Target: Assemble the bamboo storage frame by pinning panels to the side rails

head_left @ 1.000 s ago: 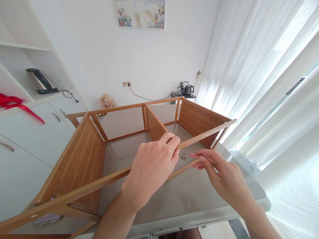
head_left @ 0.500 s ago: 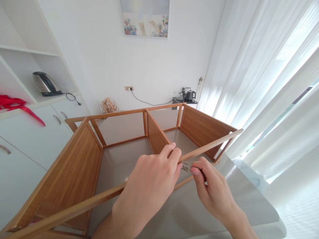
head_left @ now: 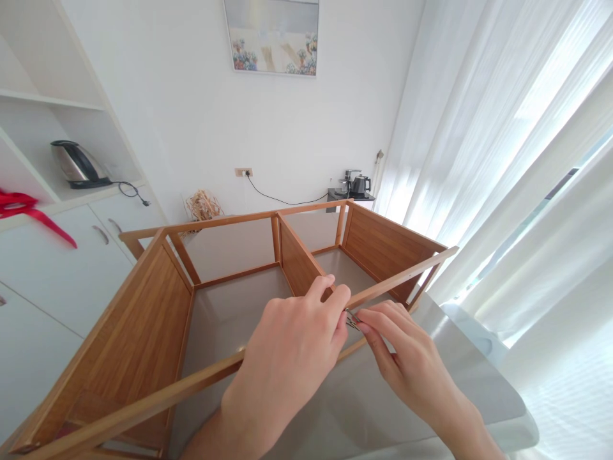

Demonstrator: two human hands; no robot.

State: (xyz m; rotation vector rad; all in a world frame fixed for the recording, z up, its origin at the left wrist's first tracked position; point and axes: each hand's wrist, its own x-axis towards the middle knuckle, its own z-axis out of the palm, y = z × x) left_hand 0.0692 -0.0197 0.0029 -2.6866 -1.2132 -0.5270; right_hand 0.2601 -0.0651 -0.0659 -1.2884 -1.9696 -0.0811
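My left hand point(head_left: 292, 345) is closed over the front rail of a wooden frame point(head_left: 191, 382), where the middle divider panel point(head_left: 297, 254) meets it. Its thumb is mostly hidden behind the fingers. Just right of it, my right hand point(head_left: 412, 358) pinches a thin metal tool point(head_left: 353, 315) between thumb and forefinger. The tool looks like a hex key, though most of it is covered. Its tip is at the rail beside my left fingers. Some small screws point(head_left: 352, 324) lie on the tabletop below, partly hidden by the right fingers.
The frame lies on a grey glossy table point(head_left: 479, 377) with a rounded corner at the right. White curtains point(head_left: 527, 191) hang beside it. On the left are white cabinets point(head_left: 62, 255) with a kettle point(head_left: 79, 165) and red ribbon point(head_left: 38, 214). A coffee maker point(head_left: 357, 183) stands behind.
My right hand has moved left, bringing the metal tool up to the rail beside my left hand. My left hand keeps its grip. The view has shifted slightly.
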